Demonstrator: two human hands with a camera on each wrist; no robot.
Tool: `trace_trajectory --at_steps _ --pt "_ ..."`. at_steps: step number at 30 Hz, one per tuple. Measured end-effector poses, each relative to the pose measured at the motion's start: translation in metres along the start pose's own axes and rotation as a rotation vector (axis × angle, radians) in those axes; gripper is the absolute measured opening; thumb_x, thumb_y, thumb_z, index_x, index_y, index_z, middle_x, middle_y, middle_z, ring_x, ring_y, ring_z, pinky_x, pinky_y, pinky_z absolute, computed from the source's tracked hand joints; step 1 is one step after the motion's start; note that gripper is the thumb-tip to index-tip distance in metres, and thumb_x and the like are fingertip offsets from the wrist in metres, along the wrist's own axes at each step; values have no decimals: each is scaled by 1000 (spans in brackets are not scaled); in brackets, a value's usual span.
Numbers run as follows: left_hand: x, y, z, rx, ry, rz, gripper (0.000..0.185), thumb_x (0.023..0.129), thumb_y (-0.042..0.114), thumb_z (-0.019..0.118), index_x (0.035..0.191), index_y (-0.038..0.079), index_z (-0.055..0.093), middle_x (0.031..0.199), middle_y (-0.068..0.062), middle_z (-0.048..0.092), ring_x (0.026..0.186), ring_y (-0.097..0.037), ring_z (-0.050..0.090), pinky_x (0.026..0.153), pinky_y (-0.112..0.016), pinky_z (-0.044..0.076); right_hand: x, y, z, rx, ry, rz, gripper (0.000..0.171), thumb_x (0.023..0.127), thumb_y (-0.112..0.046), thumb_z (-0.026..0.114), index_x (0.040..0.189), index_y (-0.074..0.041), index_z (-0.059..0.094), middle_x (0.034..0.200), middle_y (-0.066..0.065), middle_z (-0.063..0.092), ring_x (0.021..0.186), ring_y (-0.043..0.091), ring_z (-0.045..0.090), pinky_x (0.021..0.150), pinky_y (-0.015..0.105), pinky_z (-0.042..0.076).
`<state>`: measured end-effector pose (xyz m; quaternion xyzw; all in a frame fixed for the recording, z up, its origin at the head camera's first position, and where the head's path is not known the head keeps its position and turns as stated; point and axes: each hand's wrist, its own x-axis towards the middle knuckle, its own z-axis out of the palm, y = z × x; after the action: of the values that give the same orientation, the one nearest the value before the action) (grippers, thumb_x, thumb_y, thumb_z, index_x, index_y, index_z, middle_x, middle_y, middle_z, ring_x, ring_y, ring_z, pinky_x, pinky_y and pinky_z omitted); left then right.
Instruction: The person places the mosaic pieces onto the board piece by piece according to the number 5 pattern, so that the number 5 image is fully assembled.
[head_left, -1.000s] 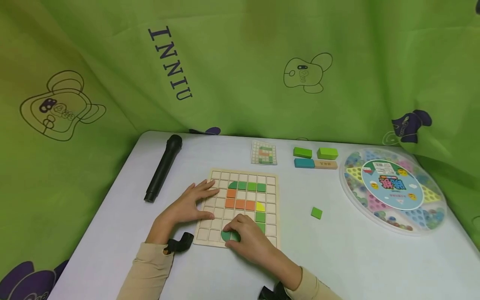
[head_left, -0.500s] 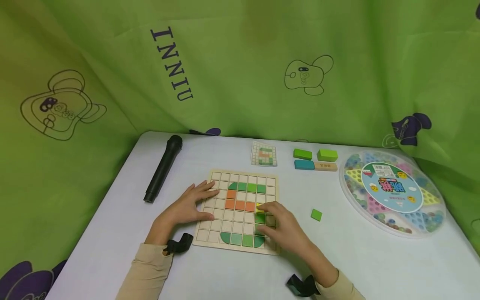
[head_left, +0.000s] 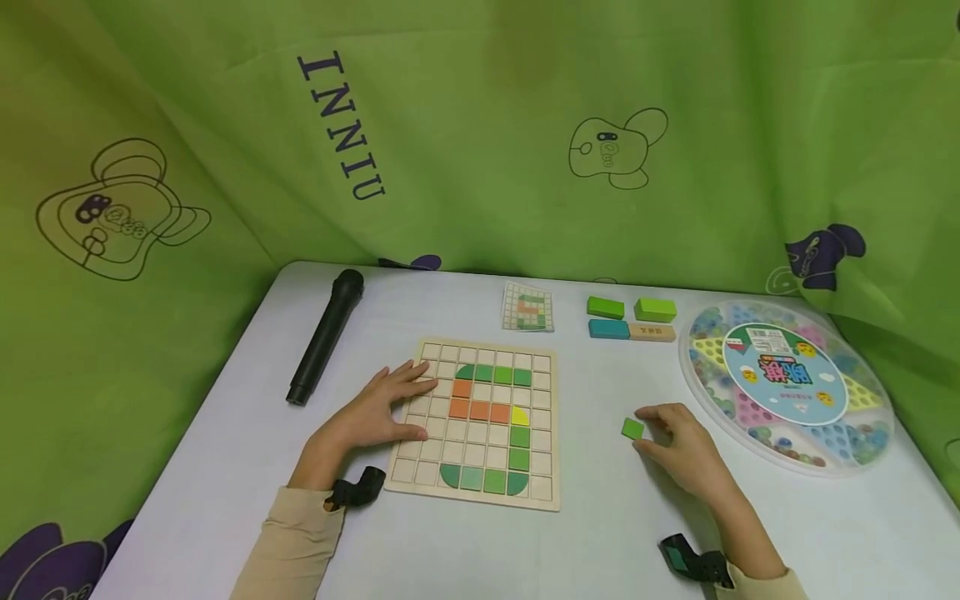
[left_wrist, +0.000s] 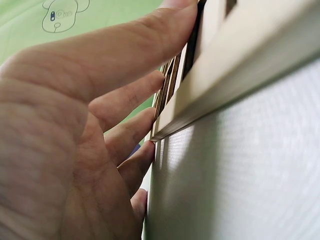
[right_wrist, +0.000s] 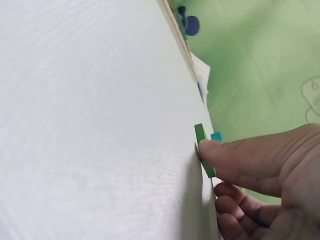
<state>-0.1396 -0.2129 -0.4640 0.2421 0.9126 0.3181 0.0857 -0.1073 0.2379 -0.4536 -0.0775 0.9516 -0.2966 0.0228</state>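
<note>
A wooden grid board (head_left: 435, 450) lies on the table, with green, orange and yellow tiles set in several of its cells. My left hand (head_left: 384, 408) rests at the board's left edge, fingers spread over the rim; the left wrist view shows the thumb and fingertips along the wooden frame (left_wrist: 220, 75). Right of the board, my right hand (head_left: 686, 446) has thumb and index finger at a loose green square tile (head_left: 632, 428). In the right wrist view the thumb covers part of this green tile (right_wrist: 201, 134), and the index fingertip is hidden.
A pattern card (head_left: 528, 307) lies behind the board. Green blocks (head_left: 655, 310), a blue block (head_left: 608, 329) and a wooden block (head_left: 652, 331) lie at the back. A round marble game box (head_left: 783, 383) is at the right, a black microphone (head_left: 326, 337) at the left.
My right hand has left the board's lower tiles and moved right to the loose green tile. The green and rounded tiles it covered now show. My left hand stays at the board's edge.
</note>
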Motion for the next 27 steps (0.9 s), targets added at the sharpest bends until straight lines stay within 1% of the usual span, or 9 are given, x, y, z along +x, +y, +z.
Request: trace_trajectory --at_steps 2,4,7,10,15,16,18,23,27 --pt "0 0 0 -7 -1 -9 80 72 41 80 140 15 48 155 -7 29 146 -32 17 118 -55 5 0 3 1 -15 10 -18 32 82 -11 71 112 -2 64 111 14 59 101 28 57 86 40 49" --pt "0 -1 1 -8 0 -8 80 72 41 80 140 14 48 155 -8 30 146 -32 17 117 -55 5 0 4 2 -24 25 -25 27 82 -10 71 108 -3 66 107 11 59 98 24 58 83 37 50" --pt "-1 0 1 -10 -1 -4 80 72 42 80 140 14 48 155 -9 30 145 -33 17 117 -56 6 -2 -3 3 -12 37 -27 26 83 -10 71 107 -4 65 106 9 61 98 24 59 82 37 51" --pt "-1 0 2 -6 3 7 80 72 42 79 140 12 49 154 -11 30 145 -35 18 116 -58 6 -3 -18 8 21 53 -63 27 82 -9 71 108 -4 64 105 8 63 96 24 60 81 39 52" --pt "-1 0 2 -12 -1 -7 80 72 42 80 140 13 48 155 -8 30 145 -33 17 118 -55 5 -2 -56 27 88 77 -207 28 77 -5 76 103 -8 67 99 0 65 89 18 62 78 36 55" --pt "-1 1 1 -10 -3 -9 80 72 42 79 140 13 48 155 -8 30 145 -33 17 118 -55 5 -2 -64 32 104 68 -229 28 76 -5 77 102 -9 67 98 -2 65 89 17 62 78 35 56" --pt "-1 1 1 -7 -3 -9 80 72 43 79 140 13 49 155 -8 30 145 -33 17 118 -55 6 0 -82 41 154 22 -266 27 77 -6 77 102 -10 67 97 -3 65 89 17 62 79 34 56" --pt "-1 1 1 -1 5 4 80 72 43 79 139 12 49 154 -11 31 144 -35 19 116 -58 7 4 -124 68 238 -141 -311 23 81 -10 74 103 -11 67 100 -3 63 92 16 62 81 32 55" --pt "-1 2 0 -3 0 -2 80 72 43 79 139 13 49 154 -9 31 145 -34 18 117 -57 7 9 -149 88 248 -208 -342 20 83 -12 72 103 -11 68 98 -3 62 92 14 62 81 29 54"
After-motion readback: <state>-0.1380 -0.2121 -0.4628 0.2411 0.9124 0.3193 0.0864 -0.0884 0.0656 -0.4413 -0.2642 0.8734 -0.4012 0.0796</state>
